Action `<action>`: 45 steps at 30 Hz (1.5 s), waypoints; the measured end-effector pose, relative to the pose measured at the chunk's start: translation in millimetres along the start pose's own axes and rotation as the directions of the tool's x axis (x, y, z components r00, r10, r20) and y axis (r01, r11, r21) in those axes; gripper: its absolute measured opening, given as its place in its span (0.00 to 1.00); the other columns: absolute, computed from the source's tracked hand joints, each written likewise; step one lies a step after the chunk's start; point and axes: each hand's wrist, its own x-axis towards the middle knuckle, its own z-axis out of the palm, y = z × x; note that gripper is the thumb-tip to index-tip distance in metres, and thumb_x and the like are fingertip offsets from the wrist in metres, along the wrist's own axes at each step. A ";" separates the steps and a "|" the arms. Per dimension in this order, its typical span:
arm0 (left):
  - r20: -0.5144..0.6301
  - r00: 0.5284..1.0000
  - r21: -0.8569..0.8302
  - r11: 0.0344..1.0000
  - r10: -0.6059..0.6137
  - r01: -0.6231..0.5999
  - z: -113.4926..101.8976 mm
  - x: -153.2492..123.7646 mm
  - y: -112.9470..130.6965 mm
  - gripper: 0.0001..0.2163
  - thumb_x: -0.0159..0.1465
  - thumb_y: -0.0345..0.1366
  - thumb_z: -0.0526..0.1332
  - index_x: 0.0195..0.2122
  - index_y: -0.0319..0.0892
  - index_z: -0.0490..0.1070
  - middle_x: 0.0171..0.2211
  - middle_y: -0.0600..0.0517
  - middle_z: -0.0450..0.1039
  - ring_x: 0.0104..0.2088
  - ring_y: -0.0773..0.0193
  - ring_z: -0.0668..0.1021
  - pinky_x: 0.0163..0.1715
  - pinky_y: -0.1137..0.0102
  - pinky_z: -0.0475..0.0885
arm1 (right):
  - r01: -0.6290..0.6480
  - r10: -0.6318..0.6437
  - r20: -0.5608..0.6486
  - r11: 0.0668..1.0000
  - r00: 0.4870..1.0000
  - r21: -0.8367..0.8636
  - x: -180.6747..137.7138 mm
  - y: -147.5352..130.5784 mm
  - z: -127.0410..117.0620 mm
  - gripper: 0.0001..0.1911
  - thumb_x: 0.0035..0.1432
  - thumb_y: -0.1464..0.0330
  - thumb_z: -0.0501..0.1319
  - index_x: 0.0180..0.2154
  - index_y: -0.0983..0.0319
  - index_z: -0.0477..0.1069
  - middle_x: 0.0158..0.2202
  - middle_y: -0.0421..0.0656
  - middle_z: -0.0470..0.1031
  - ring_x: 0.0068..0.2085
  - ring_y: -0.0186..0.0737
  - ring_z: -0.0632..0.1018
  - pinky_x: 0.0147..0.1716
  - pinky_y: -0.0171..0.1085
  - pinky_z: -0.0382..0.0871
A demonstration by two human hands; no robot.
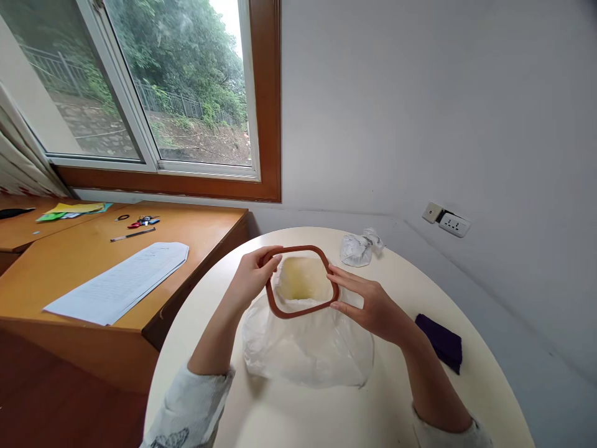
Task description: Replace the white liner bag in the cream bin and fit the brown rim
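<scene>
Both my hands hold a brown rounded-square rim ring point(298, 312), which looks like the ring of a waste bin. My left hand point(254, 274) pinches its far-left corner between thumb and fingers. On the right side, my right hand point(368, 302) grips the ring with thumb and fingers. Below and through the ring shows a pale yellowish bin point(305, 277), lined with a thin white plastic bag point(310, 354). The bag's loose skirt hangs around the bin and spreads on the near side. Most of the bin's outside is hidden by the bag.
A round cream table point(205, 317) bears the bin. At its back lies a crumpled white plastic bag point(357, 249); a folded dark purple cloth point(441, 342) is on the right. The wooden desk point(209, 224) at left holds papers point(125, 280), a pen point(133, 234) and keys point(144, 221).
</scene>
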 end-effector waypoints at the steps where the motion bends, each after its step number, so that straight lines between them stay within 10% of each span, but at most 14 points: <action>1: -0.023 1.000 -0.010 1.000 0.016 -0.016 -0.1 -0.1 0.6 0.14 0.56 0.39 0.59 0.41 0.37 0.73 0.20 0.56 0.61 0.21 0.71 0.64 0.20 0.75 0.59 | 0.006 -0.007 -0.014 1.000 1.000 -0.004 0.2 -0.9 -0.4 0.26 0.55 0.65 0.59 0.56 0.54 0.61 0.59 0.42 0.59 0.59 0.46 0.61 0.56 0.47 0.60; 9: -0.315 0.943 -0.358 0.907 0.105 -0.221 1.5 -0.3 2.1 0.09 0.58 0.38 0.58 0.39 0.41 0.69 0.18 0.59 0.57 0.17 0.74 0.61 0.18 0.77 0.58 | -0.023 0.045 -0.269 0.996 0.962 0.083 1.1 -16.3 -7.6 0.07 0.57 0.66 0.56 0.30 0.58 0.71 0.42 0.42 0.75 0.45 0.41 0.74 0.46 0.42 0.68; 17: -0.453 0.875 -0.300 0.894 0.173 -0.333 26.8 -10.1 7.2 0.08 0.61 0.40 0.56 0.40 0.45 0.64 0.19 0.59 0.62 0.19 0.72 0.67 0.20 0.77 0.64 | -0.071 0.080 -0.051 0.985 0.996 0.158 2.3 -44.0 8.3 0.12 0.59 0.62 0.54 0.41 0.58 0.71 0.43 0.43 0.75 0.46 0.42 0.73 0.47 0.43 0.66; 28: -0.305 0.901 -0.041 0.941 0.307 -0.335 36.7 -22.3 15.4 0.03 0.61 0.35 0.56 0.34 0.42 0.66 0.25 0.55 0.65 0.25 0.70 0.70 0.26 0.74 0.68 | -0.151 0.204 -0.138 0.936 0.969 0.319 5.0 -41.1 15.9 0.15 0.62 0.61 0.48 0.31 0.61 0.68 0.32 0.43 0.74 0.33 0.38 0.76 0.35 0.36 0.69; 36: 0.042 0.938 -0.010 0.939 0.343 -0.343 6.0 -29.1 32.7 0.19 0.56 0.36 0.62 0.49 0.46 0.65 0.26 0.55 0.67 0.26 0.68 0.70 0.26 0.73 0.66 | -0.274 0.280 -0.030 0.954 0.960 0.121 -0.4 -36.4 -0.4 0.18 0.63 0.61 0.45 0.23 0.60 0.57 0.18 0.37 0.61 0.21 0.32 0.64 0.21 0.33 0.58; 45: -0.217 0.934 0.149 0.956 0.282 -0.254 8.9 -19.6 19.4 0.10 0.61 0.37 0.56 0.42 0.43 0.72 0.19 0.56 0.64 0.21 0.69 0.70 0.19 0.76 0.63 | -0.279 0.383 -0.104 0.809 0.918 0.517 5.6 -25.6 0.4 0.25 0.58 0.59 0.54 0.55 0.57 0.54 0.22 0.34 0.64 0.24 0.32 0.69 0.25 0.33 0.64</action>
